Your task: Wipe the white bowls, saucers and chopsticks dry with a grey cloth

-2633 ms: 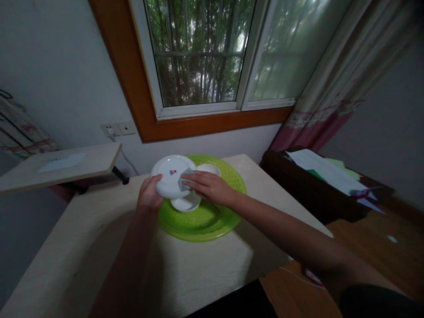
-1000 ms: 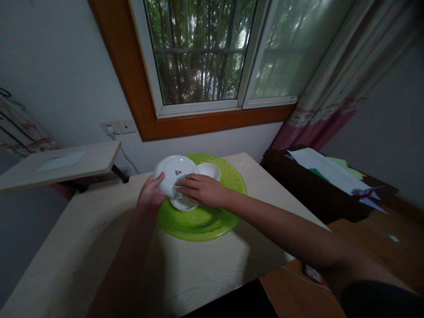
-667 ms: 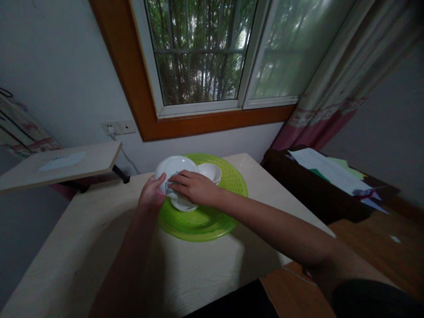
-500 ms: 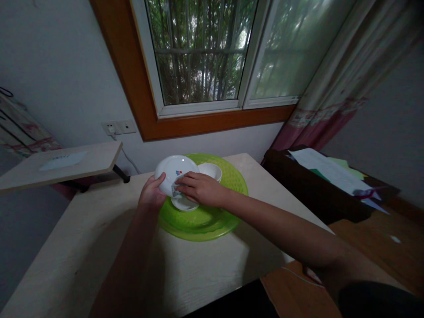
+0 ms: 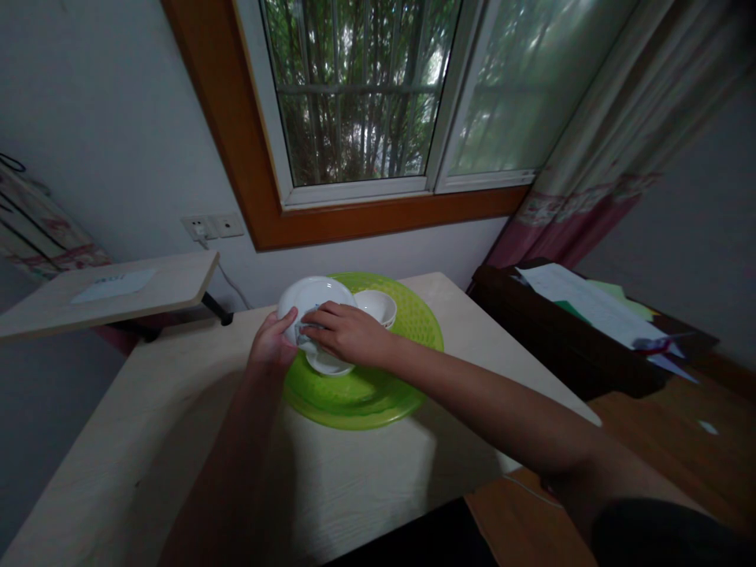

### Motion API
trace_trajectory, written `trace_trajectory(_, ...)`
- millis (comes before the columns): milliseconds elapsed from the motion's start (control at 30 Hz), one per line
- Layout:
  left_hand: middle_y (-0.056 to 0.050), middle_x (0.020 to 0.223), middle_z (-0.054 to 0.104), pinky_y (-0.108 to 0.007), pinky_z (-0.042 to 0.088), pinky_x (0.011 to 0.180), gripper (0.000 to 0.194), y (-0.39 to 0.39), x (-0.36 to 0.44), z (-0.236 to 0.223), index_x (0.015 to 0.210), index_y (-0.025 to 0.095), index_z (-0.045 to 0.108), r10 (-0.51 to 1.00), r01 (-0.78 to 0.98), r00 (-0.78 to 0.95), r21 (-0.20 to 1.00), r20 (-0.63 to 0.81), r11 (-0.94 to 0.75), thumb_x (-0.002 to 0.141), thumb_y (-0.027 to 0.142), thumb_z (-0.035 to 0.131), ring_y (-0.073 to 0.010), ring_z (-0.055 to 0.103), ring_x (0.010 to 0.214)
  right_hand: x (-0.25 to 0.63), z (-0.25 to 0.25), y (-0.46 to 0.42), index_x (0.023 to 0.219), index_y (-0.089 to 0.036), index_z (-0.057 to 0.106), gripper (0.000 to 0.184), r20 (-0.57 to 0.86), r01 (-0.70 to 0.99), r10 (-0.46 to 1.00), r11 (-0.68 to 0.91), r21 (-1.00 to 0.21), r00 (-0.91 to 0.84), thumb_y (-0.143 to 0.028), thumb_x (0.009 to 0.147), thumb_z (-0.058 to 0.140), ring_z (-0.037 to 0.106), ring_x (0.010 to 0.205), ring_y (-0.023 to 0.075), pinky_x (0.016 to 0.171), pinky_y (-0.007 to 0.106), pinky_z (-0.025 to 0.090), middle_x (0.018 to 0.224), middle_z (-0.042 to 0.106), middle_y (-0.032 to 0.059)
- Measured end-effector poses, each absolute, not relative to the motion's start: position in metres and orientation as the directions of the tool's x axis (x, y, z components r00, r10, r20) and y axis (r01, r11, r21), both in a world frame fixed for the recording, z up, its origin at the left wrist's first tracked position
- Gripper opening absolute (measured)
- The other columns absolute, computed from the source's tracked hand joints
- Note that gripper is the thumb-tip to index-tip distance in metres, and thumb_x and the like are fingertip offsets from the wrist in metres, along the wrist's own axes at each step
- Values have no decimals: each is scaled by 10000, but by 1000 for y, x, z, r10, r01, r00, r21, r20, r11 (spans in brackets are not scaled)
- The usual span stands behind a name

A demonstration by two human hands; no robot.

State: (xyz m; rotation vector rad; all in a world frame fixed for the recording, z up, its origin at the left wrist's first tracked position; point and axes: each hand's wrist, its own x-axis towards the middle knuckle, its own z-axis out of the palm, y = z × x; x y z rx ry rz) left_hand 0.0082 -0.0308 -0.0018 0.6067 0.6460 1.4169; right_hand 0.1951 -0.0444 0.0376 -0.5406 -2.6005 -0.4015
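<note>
My left hand [image 5: 270, 346] grips the near rim of a white plate [image 5: 309, 294], tilted up over the left edge of a round green tray [image 5: 378, 386]. My right hand [image 5: 342, 335] presses a small grey cloth [image 5: 302, 335] against the plate's face, fingers closed on the cloth. Under the plate a white bowl [image 5: 324, 364] sits in the tray. A second white bowl [image 5: 376, 305] stands behind my right hand.
The tray lies on a pale wooden table [image 5: 177, 441] by the window wall. A small side shelf [image 5: 106, 295] juts out at left. A dark box with papers [image 5: 579, 315] stands to the right on the wooden floor.
My right hand has slid the cloth back and forth over the plate's face and now sits further left, covering the plate's small printed mark. The left hand keeps its hold.
</note>
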Motion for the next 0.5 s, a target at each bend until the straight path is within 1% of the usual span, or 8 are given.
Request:
trace_trajectory(67, -153, 904, 750, -374, 603, 787, 267, -30, 9, -2, 1040, 88, 693, 998, -688, 43, 723, -49, 65, 792, 173, 742, -310, 732, 957, 194, 39, -45, 1295, -183, 633, 304, 487, 441, 307, 878, 187, -818, -230, 1020, 510, 545, 1149, 261, 964, 451, 526, 1287, 640, 123)
trace_trajectory(133, -164, 922, 751, -390, 604, 798, 261, -31, 9, 0, 1049, 82, 692, 997, -687, 55, 723, -52, 76, 808, 178, 726, -314, 730, 963, 197, 41, -46, 1296, -173, 632, 309, 485, 423, 291, 887, 187, -825, -224, 1014, 516, 540, 1166, 262, 984, 452, 520, 1299, 636, 127)
trace_trajectory(233, -201, 1017, 749, -444, 596, 868, 293, -34, 7, 5, 1101, 59, 681, 994, -687, 106, 721, -31, 96, 838, 188, 695, -337, 718, 1022, 208, 41, -47, 1310, -175, 628, 325, 477, 372, 254, 912, 170, -841, -231, 1002, 540, 528, 1208, 254, 1036, 453, 497, 1322, 634, 120)
trace_trajectory(333, -212, 1101, 741, -489, 564, 956, 356, -37, 6, 10, 1179, 47, 654, 994, -687, 113, 722, -7, 83, 839, 152, 678, -346, 702, 1088, 224, 38, -44, 1318, -204, 633, 344, 484, 348, 250, 929, 123, -839, -232, 980, 575, 529, 1226, 241, 1037, 450, 499, 1325, 645, 102)
trace_trajectory(400, -208, 1110, 743, -487, 542, 1000, 380, -38, 5, 11, 1199, 40, 645, 997, -685, 77, 726, -11, 61, 831, 130, 679, -338, 698, 1108, 237, 35, -41, 1309, -212, 645, 352, 496, 353, 265, 931, 90, -827, -219, 962, 592, 539, 1219, 237, 1023, 446, 509, 1316, 656, 96)
trace_trajectory(500, -193, 1084, 753, -452, 528, 1033, 364, -38, 5, 12, 1175, 36, 651, 999, -679, 19, 733, -36, 39, 823, 120, 689, -314, 707, 1101, 255, 30, -35, 1288, -215, 660, 344, 531, 387, 305, 921, 47, -791, -211, 950, 595, 560, 1196, 237, 1010, 455, 516, 1301, 664, 101)
